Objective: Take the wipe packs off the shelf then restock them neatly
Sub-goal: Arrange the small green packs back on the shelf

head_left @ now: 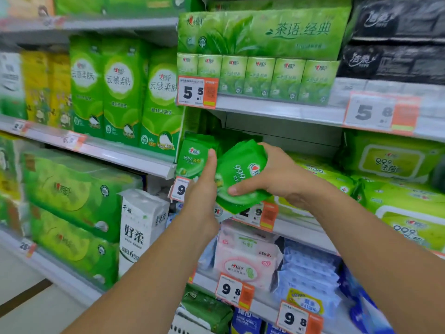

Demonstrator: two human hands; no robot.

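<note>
- The right hand (277,175) was clamped on a stack of small green wipe packs (240,174), fingers curled over the top edge and thumb pressing the lower front, so the stack sat tilted in front of the shelf (301,227) opening.
- The left hand (204,186) lay with straight fingers flat against the left side of that stack, its fingertips reaching up beside an upright green pack (193,157) which stood at the left end of the shelf.
- The two hands were close together, with the held stack between them.
- More green packs showed dimly in the shelf behind the held ones; how many could not be told.
- To the right on the same shelf lay larger lime-green wipe packs (395,165), stacked flat.
- An orange-and-white price tag (258,214) hung on the shelf edge just below the held stack, partly hidden by it.
- On the shelf below sat a pink pack (245,261) and blue packs (310,273).
</note>
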